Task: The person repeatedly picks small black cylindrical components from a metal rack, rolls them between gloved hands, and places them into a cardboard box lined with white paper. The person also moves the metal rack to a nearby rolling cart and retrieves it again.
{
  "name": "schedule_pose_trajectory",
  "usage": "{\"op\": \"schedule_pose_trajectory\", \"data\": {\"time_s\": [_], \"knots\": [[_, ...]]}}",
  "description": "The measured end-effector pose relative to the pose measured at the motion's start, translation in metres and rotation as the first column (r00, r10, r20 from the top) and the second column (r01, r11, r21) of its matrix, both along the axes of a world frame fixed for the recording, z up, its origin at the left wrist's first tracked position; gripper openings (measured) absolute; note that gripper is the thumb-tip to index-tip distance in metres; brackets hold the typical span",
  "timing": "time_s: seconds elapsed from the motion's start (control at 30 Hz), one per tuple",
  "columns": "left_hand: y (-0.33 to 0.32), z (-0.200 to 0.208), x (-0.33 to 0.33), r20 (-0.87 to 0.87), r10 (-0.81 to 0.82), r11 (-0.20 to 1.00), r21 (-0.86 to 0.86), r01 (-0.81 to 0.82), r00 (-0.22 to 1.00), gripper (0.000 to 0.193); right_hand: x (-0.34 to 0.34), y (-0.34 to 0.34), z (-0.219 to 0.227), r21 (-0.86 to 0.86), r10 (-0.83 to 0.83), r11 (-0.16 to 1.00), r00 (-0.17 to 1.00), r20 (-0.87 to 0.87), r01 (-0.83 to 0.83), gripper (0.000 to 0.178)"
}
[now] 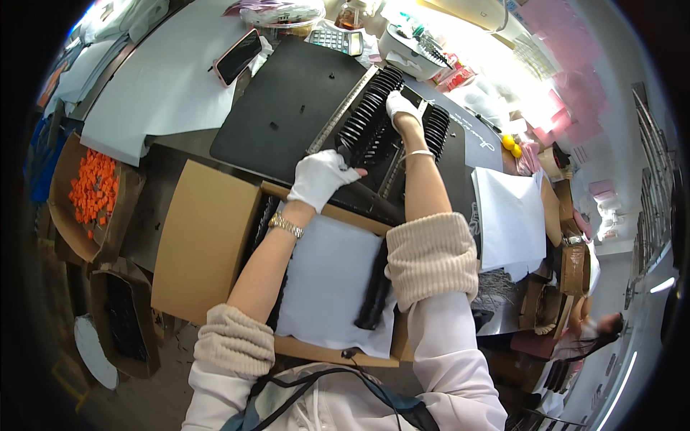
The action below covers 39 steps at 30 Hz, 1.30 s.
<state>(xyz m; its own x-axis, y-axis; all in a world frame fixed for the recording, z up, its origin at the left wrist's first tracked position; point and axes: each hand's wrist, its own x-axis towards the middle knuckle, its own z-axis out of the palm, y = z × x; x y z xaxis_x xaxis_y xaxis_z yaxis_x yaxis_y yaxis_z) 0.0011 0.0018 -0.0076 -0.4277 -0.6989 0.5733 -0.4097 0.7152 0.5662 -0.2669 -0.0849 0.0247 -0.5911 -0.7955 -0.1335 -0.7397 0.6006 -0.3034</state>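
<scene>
Rows of glossy black ring-shaped pieces (pixel 366 108) lie side by side along metal strips on a black board. My left hand (pixel 321 177), in a white glove with the thumb tip bare, is closed at the near end of these rows, its thumb pointing right. At the far end my right hand (pixel 402 106), also gloved, curls its fingers down between the rows. Another row of rings (pixel 436 126) lies just right of it. Below my arms, an open cardboard box (pixel 208 241) holds white paper (pixel 327 269) with a long black bundle (pixel 371 294) beside it.
A black panel (pixel 287 108) extends left, near a phone (pixel 238 57) and calculator (pixel 336 42). White sheets (pixel 509 219) lie at right. A carton of orange pieces (pixel 95 187) stands at far left. Another person (pixel 586 327) is at far right.
</scene>
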Motion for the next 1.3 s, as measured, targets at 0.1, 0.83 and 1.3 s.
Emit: {"op": "schedule_pose_trajectory", "data": {"time_s": [0.1,0.83,1.3], "knots": [[0.002,0.004,0.001,0.022,0.018,0.998,0.057,-0.019,1.0,0.05,0.041,0.045,0.007,-0.024,0.115,0.993,0.993,-0.023,-0.116,0.05],[0.01,0.022,0.02,0.023,-0.11,0.924,0.372,0.093,0.994,0.032,0.173,0.17,0.062,-0.217,0.092,0.972,0.996,-0.001,-0.09,0.04],[0.141,0.001,0.097,-0.039,-0.209,0.943,0.257,0.212,0.977,0.059,0.218,0.281,-0.02,0.052,0.021,0.97,-0.298,0.954,0.236,0.025]]}}
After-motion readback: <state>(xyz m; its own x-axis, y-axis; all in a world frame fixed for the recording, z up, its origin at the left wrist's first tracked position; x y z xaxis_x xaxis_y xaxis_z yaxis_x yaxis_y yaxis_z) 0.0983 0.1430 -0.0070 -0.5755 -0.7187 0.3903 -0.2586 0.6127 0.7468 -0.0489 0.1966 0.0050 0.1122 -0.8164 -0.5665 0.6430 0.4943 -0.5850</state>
